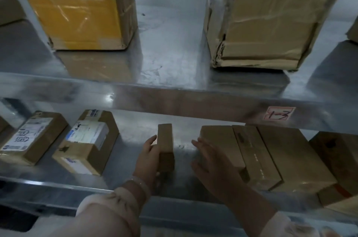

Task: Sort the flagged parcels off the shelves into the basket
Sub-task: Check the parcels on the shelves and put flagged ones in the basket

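- The left hand point(149, 156) grips a narrow parcel point(165, 140) that stands on edge on the lower shelf point(133, 130), at lower centre of the frame.
- The right hand point(212, 167), fingers straight and together, rests against a flat parcel point(219, 140) just to the right.

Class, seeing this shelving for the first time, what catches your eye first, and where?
The yellow-taped box on the upper shelf, left, stands out most. Below, mid-shelf, the left hand grips a narrow box on edge; the open right hand is at a flat box.
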Demonstrator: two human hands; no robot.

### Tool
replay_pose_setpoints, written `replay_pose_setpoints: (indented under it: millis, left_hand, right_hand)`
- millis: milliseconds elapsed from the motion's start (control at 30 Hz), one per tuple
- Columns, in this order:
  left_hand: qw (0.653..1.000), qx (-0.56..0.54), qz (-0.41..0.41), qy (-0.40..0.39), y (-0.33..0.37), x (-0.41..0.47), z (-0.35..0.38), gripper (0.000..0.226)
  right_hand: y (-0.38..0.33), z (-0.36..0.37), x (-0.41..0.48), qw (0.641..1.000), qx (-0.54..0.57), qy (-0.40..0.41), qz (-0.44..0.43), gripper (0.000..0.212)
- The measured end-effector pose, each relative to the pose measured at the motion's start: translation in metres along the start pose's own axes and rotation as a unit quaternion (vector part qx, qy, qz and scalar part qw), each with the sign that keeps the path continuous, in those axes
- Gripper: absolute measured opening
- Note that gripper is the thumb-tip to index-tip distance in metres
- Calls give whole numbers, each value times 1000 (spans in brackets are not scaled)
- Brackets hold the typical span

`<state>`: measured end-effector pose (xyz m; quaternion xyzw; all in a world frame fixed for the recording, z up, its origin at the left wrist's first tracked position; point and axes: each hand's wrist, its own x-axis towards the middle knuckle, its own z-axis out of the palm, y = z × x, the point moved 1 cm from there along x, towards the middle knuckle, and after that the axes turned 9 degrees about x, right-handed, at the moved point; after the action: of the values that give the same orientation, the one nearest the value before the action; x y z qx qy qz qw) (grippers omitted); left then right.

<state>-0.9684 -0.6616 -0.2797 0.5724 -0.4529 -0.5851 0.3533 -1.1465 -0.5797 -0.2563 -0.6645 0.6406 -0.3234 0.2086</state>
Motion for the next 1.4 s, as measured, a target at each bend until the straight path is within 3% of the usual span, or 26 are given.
replay_pose_setpoints:
  millis: [133, 233, 300, 367, 467, 600, 733, 900, 967, 1067, 1167, 1233, 1333, 1400]
  left_hand:
    - [962, -238, -98, -92, 11, -14, -23, 22]
    - [941, -283, -111, -151, 11, -15, -34, 29]
    - [973, -182, -71, -124, 7, -7, -44, 30]
    - [992, -57, -20, -110, 7, -1, -54, 24]
    - [992, 39, -12, -121, 6, 7, -68, 18]
    - [991, 88, -26, -94, -6, 22, -81, 16]
    - [987, 129, -42, -84, -23, 36, -90, 22]
    - [982, 163, 22, -88, -26, 41, -88, 29]
    - [965, 232, 112, -39, -17, 40, -85, 34]
    - [910, 352, 219, 28, -3, 37, -73, 52]
    - [870, 384, 309, -20, 8, 24, -47, 60]
    - [856, 393, 324, -90, 9, 15, -23, 59]
    - [895, 349, 217, -175, 4, 2, 15, 58]
    - [905, 324, 202, -188, 4, -3, 39, 51]
  right_hand:
    - [-22, 28, 17, 997, 52, -44, 26, 61]
    - [-34, 50, 28, 986, 134, -87, 56, 68]
    - [-39, 59, 31, 978, 172, -101, 68, 72]
    - [-41, 64, 33, 974, 194, -93, 75, 63]
    - [-45, 72, 36, 978, 176, -89, 65, 55]
    - [-47, 81, 31, 991, 91, -67, 76, 61]
    - [-47, 65, 19, 992, 67, 17, 102, 61]
    - [-32, 27, -2, 974, -2, 175, 146, 59]
    - [-21, 18, -9, 956, -18, 215, 198, 62]
    - [-2, 5, -14, 935, -56, 225, 269, 68]
    - [15, -8, -15, 926, -84, 195, 312, 70]
    - [21, -10, -17, 934, -95, 155, 307, 65]
    - [20, -10, -24, 954, -76, 128, 260, 58]
    - [20, -14, -28, 968, -30, 118, 219, 54]
